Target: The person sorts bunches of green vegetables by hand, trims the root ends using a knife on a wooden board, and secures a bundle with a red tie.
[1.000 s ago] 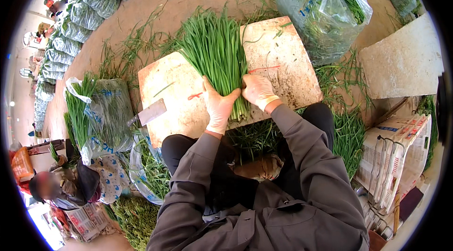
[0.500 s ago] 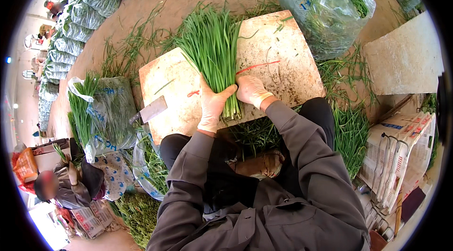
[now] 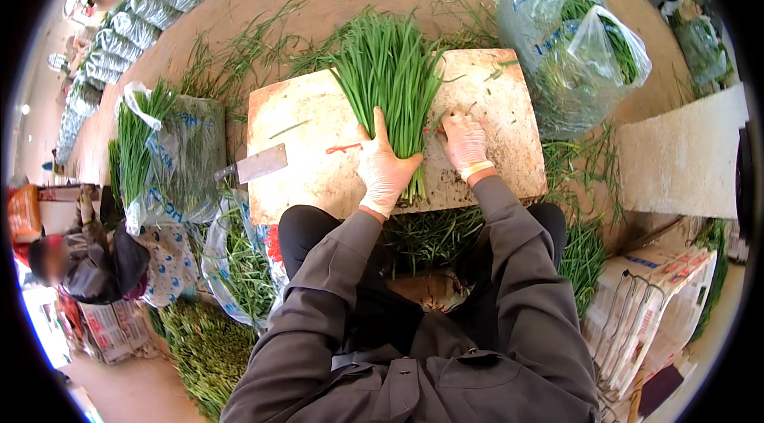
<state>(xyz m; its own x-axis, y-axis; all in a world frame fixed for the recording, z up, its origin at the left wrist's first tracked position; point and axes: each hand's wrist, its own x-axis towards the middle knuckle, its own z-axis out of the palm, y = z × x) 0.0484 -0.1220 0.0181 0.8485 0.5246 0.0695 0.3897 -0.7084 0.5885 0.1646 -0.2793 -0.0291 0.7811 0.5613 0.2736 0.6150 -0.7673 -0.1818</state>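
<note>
A thick bunch of long green garlic chives [image 3: 390, 77] lies on a worn pale board [image 3: 302, 113] in front of me, cut ends toward me. My gloved left hand [image 3: 386, 168] rests on its lower part, thumb and fingers spread over the stems. Just right of the bunch, my gloved right hand [image 3: 464, 140] is closed near the board, with a bit of red tie [image 3: 430, 129] showing at its fingertips. Left of the stems lies a red looped tie end [image 3: 344, 148]; the chives hide whether both are one piece. A cleaver [image 3: 259, 164] lies at the board's left edge.
Filled plastic bags of greens stand at left [image 3: 187, 156] and right [image 3: 565, 57]. Loose leaves [image 3: 239, 57] litter the floor beyond the board. A person [image 3: 91, 260] sits at far left. Stacked newspapers [image 3: 649, 296] stand at lower right, below a pale slab [image 3: 676, 156].
My right hand has left the stems, moved right and closed at the red tie. My left hand has spread its fingers over the bunch. The view has shifted slightly.
</note>
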